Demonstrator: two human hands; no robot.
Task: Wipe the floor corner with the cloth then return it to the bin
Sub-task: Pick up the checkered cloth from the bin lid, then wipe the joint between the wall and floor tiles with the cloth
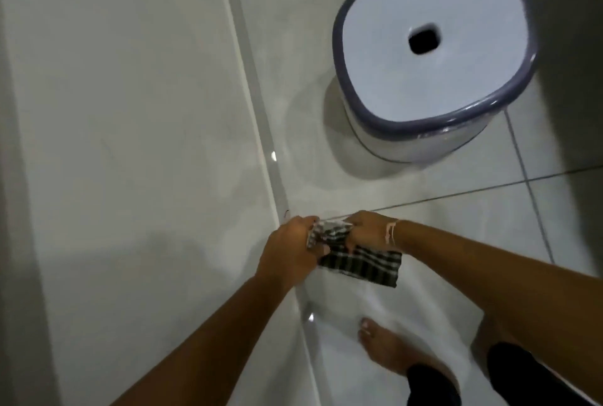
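Note:
A black-and-white checked cloth [362, 263] hangs between my two hands above the white tiled floor. My left hand [290, 250] grips its left end and my right hand [370, 229] grips its upper edge, both fists closed on the fabric. The loose lower part of the cloth droops to the right under my right wrist. The bin [427, 56], white with a grey-blue rim and a small dark square hole in its top, stands on the floor beyond my hands, up and to the right. The seam between wall and floor [261, 131] runs just left of my left hand.
A white wall [124, 144] fills the left side. White floor tiles with dark grout lines [489, 188] spread right. My bare foot [381, 347] and dark trouser legs stand at the bottom right. A dark shadowed area lies at the far right.

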